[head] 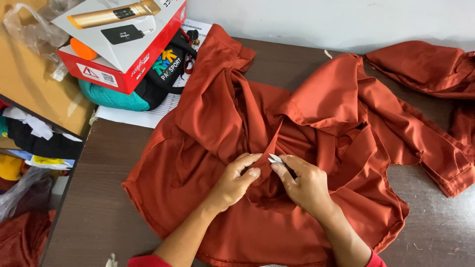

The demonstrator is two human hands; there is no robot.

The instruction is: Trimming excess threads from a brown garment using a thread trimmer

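— Both forearms come in from the bottom edge; what are the hands on?

— Left hand pinches a raised fold of the rust-red garment between thumb and fingertips, so that grip is clenched on cloth. Right hand is clenched around small metal thread snips, whose silver tips poke out toward the left fingers, touching or just short of the fold.

— Where does the garment lie?

— Spread and rumpled on the dark counter, under both grips, with its collar area bunched just beyond them and a sleeve trailing well off to the right.

— How far along does the trimming look?

— Hard to judge. One small pale scrap lies on the counter far beyond the grips, near the wall. No loose threads are visible on the cloth, so I cannot tell what remains.

— Anything else around?

— Another rust-red piece well beyond and right of the grips. Far beyond and left: a red and white box on a black and teal bag, over printed paper.
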